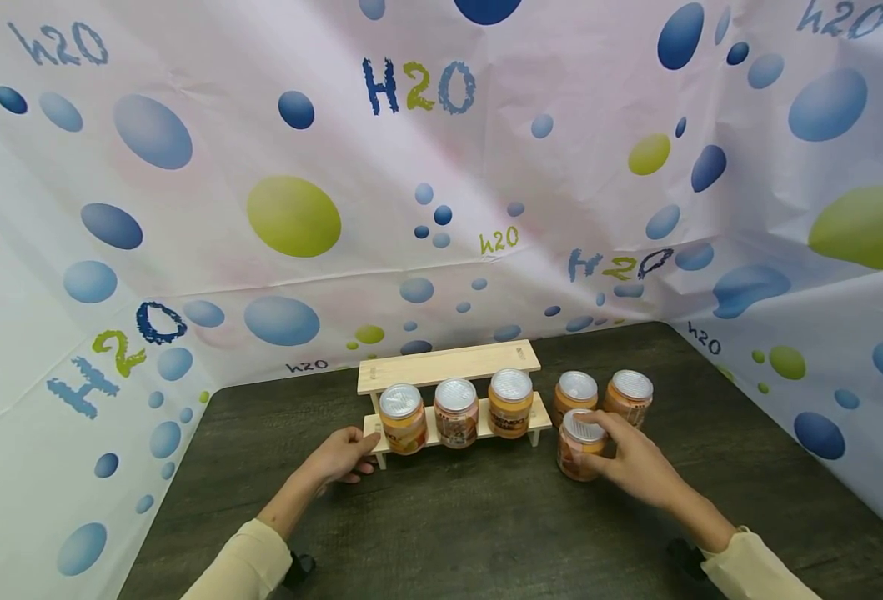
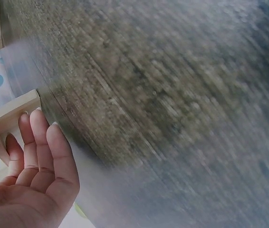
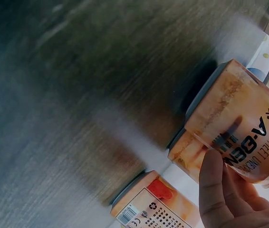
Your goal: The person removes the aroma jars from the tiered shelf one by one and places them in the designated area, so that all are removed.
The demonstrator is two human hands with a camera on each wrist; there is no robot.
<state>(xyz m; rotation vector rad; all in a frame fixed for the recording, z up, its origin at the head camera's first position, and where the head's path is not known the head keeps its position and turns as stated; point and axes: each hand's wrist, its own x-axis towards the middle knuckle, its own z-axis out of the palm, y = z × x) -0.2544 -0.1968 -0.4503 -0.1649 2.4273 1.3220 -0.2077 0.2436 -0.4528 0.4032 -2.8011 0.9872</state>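
A two-step wooden rack (image 1: 449, 367) carries three orange-labelled jars with silver lids on its lower step: a left jar (image 1: 402, 421), a middle jar (image 1: 456, 414) and a right jar (image 1: 511, 406). At the rack's left end my left hand (image 1: 341, 456) grips the lower step, thumb on top and fingers underneath. In the left wrist view those fingers (image 2: 38, 142) curl by the pale wooden leg (image 2: 15, 111). My right hand (image 1: 632, 462) holds another jar (image 1: 578, 458) right of the rack. Its printed side (image 3: 248, 123) faces the right wrist camera.
Two more jars stand behind the held one, a nearer-left jar (image 1: 574, 390) and a right-hand jar (image 1: 630, 398). Everything is on a dark wood-grain table (image 1: 456, 533). A white curtain (image 1: 381, 192) with blue and green dots hangs along the back and sides.
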